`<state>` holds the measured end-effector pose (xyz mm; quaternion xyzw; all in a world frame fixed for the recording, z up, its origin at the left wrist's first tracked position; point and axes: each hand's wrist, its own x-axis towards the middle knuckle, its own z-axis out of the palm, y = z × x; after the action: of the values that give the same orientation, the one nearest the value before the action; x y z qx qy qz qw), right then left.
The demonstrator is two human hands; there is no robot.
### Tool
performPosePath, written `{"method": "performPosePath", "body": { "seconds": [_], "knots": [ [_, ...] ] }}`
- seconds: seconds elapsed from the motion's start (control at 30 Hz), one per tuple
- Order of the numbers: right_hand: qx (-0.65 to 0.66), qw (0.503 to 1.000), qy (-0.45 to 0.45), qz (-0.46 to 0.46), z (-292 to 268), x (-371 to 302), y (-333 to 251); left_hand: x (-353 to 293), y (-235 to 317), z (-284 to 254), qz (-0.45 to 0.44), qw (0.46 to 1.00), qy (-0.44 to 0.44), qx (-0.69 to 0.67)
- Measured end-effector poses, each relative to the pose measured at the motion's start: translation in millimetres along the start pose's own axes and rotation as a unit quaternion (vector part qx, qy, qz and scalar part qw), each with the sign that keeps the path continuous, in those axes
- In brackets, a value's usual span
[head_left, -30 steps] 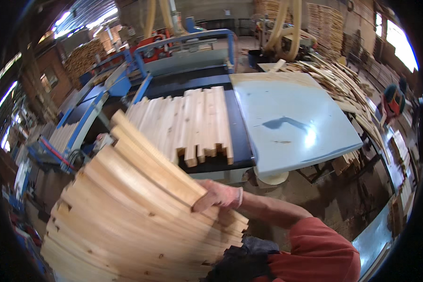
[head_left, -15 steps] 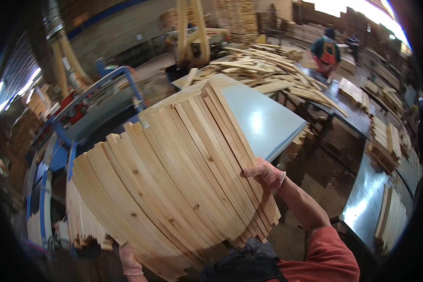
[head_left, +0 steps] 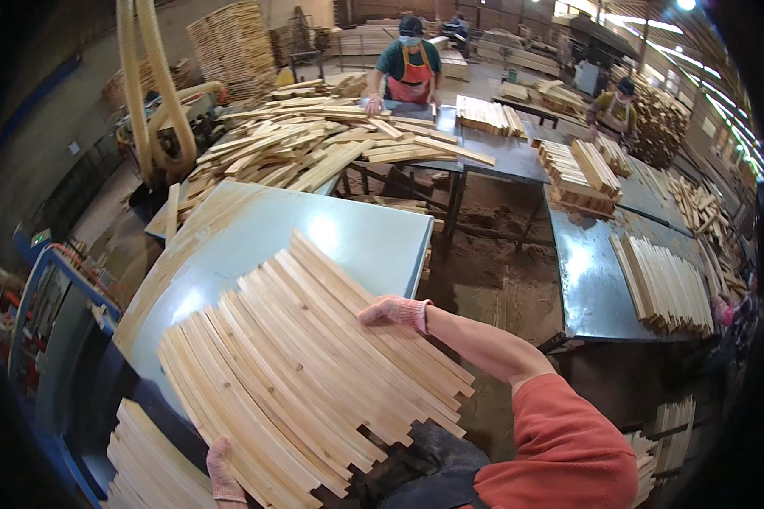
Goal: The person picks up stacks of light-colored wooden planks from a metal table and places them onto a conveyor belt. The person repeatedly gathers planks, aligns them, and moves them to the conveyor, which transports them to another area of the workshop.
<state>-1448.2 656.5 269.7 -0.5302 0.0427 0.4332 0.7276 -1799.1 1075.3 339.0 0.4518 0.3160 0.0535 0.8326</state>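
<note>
A wide row of pale wooden strips (head_left: 306, 365), laid side by side with uneven ends, is held between my two gloved hands in front of my body. My right hand (head_left: 392, 312) grips the right edge of the row, its thumb over the top. At the lower left edge, my left hand (head_left: 222, 471) presses inward; part of it shows beside the strips. The far part of the row overlaps a pale blue-grey tabletop (head_left: 356, 225); whether it touches cannot be told.
More strips (head_left: 153, 462) lie at the lower left beside a blue-framed machine (head_left: 42, 297). Beyond the tabletop is a loose heap of wood (head_left: 297, 140). A co-worker (head_left: 409, 64) stands behind it. On the right, a metal table (head_left: 581, 271) carries a row of strips (head_left: 666, 284).
My view has turned to the right, bringing the co-worker and right-hand tables further in. The held strips now lie over the pale tabletop, away from the machine.
</note>
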Motion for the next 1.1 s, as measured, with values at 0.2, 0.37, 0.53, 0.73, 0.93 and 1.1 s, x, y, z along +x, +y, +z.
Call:
{"method": "performPosePath", "body": {
  "seconds": [0.2, 0.37, 0.53, 0.73, 0.93, 1.1],
  "knots": [
    [-0.091, 0.991, -0.051, -0.083, -33.4, 68.2, -30.2, 76.6, -2.1, 3.5, -0.019, 0.992, 0.040, 0.116],
    [-0.082, 0.994, -0.060, -0.035, -23.1, 152.2, -79.0, 117.9, -5.1, 20.0, -0.036, 0.978, 0.106, 0.177],
    [-0.440, 0.846, -0.103, -0.283, -8.5, 189.7, -131.2, 125.6, -2.9, 13.6, -0.023, 0.974, 0.143, 0.176],
    [-0.595, 0.797, 0.109, 0.006, 62.5, 143.1, -196.0, 108.6, 22.8, 52.9, 0.080, 0.847, 0.150, 0.503],
    [-0.613, 0.781, 0.079, -0.089, 40.8, 162.8, -181.1, 62.1, -12.1, 106.4, 0.128, 0.916, 0.242, 0.294],
    [-0.601, 0.790, 0.091, -0.087, 28.2, 184.1, -167.9, 70.8, -14.4, 67.3, 0.146, 0.961, 0.154, 0.177]
  ]
}}
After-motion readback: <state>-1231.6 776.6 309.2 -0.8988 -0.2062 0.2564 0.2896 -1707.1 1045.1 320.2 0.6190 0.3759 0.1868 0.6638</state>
